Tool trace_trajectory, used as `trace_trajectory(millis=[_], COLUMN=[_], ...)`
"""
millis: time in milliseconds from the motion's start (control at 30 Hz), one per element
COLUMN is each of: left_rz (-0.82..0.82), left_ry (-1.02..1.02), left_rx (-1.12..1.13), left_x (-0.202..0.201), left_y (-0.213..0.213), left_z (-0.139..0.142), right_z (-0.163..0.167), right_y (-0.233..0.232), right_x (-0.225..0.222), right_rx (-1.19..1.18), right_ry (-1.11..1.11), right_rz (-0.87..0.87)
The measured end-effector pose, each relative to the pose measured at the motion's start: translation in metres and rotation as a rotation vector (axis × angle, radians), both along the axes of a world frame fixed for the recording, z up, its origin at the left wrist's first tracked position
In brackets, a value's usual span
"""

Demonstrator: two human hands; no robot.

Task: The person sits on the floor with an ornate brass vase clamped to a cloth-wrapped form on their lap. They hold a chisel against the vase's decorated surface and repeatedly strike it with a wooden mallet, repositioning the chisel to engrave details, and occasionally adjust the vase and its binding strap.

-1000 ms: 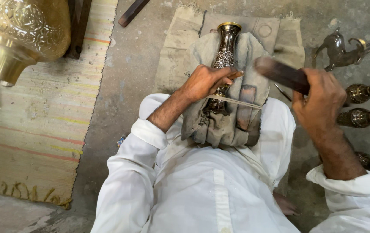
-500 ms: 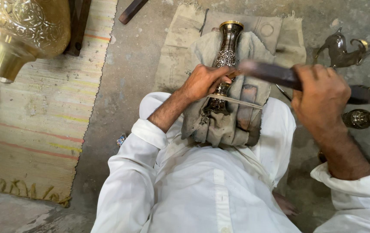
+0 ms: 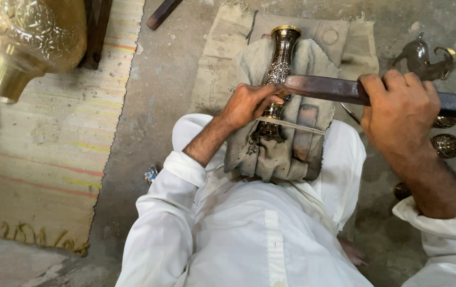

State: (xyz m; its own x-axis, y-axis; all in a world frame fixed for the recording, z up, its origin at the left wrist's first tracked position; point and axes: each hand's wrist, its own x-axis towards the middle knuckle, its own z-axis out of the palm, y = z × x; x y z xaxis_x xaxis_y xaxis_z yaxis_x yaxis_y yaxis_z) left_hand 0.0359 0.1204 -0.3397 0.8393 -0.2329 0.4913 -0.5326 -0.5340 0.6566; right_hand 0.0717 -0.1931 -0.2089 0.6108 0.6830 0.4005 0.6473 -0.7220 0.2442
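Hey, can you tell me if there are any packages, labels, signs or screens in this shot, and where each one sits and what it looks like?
Possible wrapper: a small crumpled blue and white scrap on the concrete floor beside the person's left elbow; too small to tell for certain.
No labels, signs or screens in view.

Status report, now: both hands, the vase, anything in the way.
Left hand on engraved brass vase, which lies on grey cloth pad. Right hand grips dark flat bar, tip over vase. Nothing between bar and vase.
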Motion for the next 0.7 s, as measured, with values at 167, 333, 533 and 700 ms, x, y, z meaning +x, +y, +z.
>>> trace_trajectory(millis=[167, 333, 533, 700], left_rz=[-0.023, -0.028, 0.078, 0.075], left_ry=[-0.029, -0.073, -0.028, -0.118], left_rx=[-0.056, -0.122, -0.109, -0.188], left_x=[-0.003, -0.004, -0.005, -0.008], left_y=[0.001, 0.001, -0.001, -0.002], left_z=[-0.004, -0.010, -0.015, -0.013], right_z=[0.012, 0.013, 0.012, 0.015], right_y=[0.008, 0.012, 0.015, 0.018], right_x=[0.002, 0.004, 0.008, 0.010], right_rx=[0.219, 0.077, -0.023, 0.200], right_ry=[0.130, 0.008, -0.029, 0.116], right_rz=[0.083, 0.072, 0.098, 0.144])
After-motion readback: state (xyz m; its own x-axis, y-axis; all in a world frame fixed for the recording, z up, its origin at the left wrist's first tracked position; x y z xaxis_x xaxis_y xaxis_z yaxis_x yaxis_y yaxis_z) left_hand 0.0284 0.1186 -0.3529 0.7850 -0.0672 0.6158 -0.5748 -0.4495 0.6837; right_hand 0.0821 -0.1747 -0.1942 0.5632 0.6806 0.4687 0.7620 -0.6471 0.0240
